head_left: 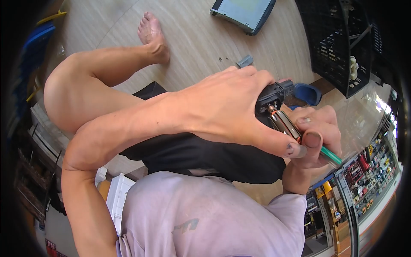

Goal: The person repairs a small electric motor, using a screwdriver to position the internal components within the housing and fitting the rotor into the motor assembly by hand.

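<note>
My left hand (231,107) reaches across the middle, its fingers and thumb closed around a black plastic housing (274,96) with copper-coloured and shiny metal parts (284,124) showing inside. At the right, my right hand (319,128) is closed against the near end of those parts, its fingertips dark with dirt. A green translucent rod (331,156), like a tool handle, sticks out under its fingers; its other end is hidden. Both hands are close together above the black shorts (201,154).
On the floor (188,25) lie a grey device with a flat panel (244,13), a small grey piece (245,61) and tiny dark bits. A blue object (307,94) and a black crate (338,51) stand at right. Stocked shelves (372,175) are at lower right.
</note>
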`<action>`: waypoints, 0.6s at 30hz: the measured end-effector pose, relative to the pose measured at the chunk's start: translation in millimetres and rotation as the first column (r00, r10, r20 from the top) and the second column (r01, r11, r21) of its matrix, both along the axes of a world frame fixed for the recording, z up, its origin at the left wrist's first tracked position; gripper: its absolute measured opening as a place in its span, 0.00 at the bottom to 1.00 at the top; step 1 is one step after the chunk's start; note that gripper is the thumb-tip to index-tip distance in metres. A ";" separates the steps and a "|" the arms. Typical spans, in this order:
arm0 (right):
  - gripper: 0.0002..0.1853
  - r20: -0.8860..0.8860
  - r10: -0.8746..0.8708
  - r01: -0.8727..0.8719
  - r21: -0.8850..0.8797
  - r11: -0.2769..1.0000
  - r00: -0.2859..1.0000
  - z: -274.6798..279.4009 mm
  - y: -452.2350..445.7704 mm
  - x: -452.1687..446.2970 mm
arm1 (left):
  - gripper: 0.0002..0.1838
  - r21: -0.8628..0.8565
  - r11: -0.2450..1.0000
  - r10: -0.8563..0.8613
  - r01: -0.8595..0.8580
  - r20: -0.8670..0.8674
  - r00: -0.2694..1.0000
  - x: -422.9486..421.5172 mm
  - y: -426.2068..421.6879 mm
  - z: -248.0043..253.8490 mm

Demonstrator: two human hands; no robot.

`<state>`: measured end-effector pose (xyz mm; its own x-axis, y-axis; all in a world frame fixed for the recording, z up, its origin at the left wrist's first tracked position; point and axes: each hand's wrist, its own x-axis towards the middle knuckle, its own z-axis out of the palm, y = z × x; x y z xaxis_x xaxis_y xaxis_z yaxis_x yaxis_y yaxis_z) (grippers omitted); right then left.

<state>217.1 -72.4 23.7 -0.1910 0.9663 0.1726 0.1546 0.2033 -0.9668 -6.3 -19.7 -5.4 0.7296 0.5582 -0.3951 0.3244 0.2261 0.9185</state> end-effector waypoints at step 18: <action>0.17 0.072 0.067 -0.057 -0.125 0.991 0.995 3.9 -7.0 3.1 | 0.70 -0.049 0.997 -0.056 0.059 0.052 0.997 1.8 -1.1 1.0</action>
